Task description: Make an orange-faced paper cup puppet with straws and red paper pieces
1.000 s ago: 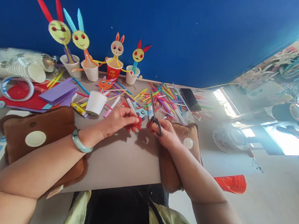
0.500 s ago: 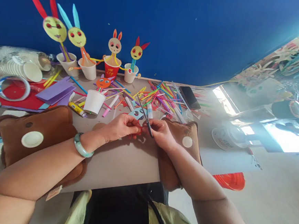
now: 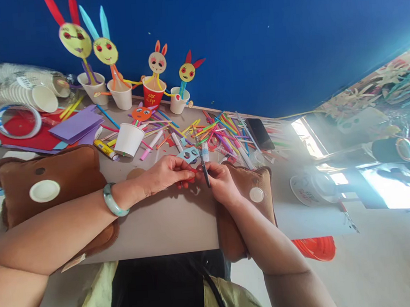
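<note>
My left hand [image 3: 167,176], with a jade-coloured bangle [image 3: 111,199] at the wrist, pinches a small red piece [image 3: 192,174], mostly hidden by the fingers. Close beside it, my right hand [image 3: 222,183] is closed on a pair of scissors [image 3: 205,168], blades pointing away from me. Both hands meet over the table, fingertips nearly touching. Just beyond the fingers lie a light-blue paper scrap [image 3: 188,155] with dark oval shapes and a white tube [image 3: 205,151]. A white paper cup [image 3: 129,139] with an orange paper face [image 3: 142,113] leans behind my left hand.
Brown cushions [image 3: 67,171] lie under my forearms. Cup figures, including one in a red cup [image 3: 154,92], line the blue wall. Coloured sticks [image 3: 221,133] are scattered before a black phone [image 3: 260,133]. Purple paper [image 3: 77,125] and a tape roll [image 3: 18,121] lie left; a white tub [image 3: 305,190] stands right.
My hands stay almost in place, the left one still pinching the red piece. The scissors have shifted very slightly in my right hand.
</note>
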Available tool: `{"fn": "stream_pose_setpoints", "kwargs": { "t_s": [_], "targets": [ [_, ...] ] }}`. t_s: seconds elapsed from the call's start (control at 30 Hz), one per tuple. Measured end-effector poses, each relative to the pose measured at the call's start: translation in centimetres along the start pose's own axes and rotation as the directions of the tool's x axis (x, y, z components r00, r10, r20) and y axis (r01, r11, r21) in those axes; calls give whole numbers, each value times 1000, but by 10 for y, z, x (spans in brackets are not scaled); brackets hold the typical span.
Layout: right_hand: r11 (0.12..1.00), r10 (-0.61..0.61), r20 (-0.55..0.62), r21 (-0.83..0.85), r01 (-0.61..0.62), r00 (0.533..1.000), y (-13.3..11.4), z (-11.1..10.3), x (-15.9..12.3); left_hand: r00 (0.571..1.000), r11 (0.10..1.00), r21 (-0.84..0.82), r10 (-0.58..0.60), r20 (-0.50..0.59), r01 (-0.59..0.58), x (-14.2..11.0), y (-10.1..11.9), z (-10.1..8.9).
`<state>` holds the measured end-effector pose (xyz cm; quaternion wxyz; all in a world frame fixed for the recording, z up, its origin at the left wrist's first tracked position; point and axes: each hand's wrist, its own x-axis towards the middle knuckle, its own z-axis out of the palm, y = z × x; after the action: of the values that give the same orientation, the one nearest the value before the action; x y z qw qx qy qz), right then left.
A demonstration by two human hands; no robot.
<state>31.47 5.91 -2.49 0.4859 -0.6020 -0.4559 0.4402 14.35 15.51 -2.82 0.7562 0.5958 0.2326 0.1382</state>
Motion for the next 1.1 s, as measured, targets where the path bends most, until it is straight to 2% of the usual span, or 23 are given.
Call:
{"fn": "stream_pose_setpoints", "kwargs": {
  "t_s": [0.13, 0.27, 0.47, 0.8, 1.1],
  "targets": [
    [1000, 4, 21, -31, -3, 1000, -4, -4, 0, 998, 999, -30, 14, -63, -16, -1, 7, -1],
    [994, 8, 120, -109, 6, 993, -13, -11, -1, 989, 999, 1, 43, -140, -44, -3, 19, -6],
    [979, 59, 224, -203, -12, 973, -18, -15, -2, 978, 994, 4, 111, -175, -112, -5, 29, -12],
    [985, 124, 372, -160, -68, 920, -20, -19, -1, 968, 992, -4, 123, -219, -127, -7, 36, -10],
    [988, 129, 408, -128, -83, 904, -27, -17, -1, 964, 989, -1, 144, -222, -148, -7, 35, -12]
  ]
}}
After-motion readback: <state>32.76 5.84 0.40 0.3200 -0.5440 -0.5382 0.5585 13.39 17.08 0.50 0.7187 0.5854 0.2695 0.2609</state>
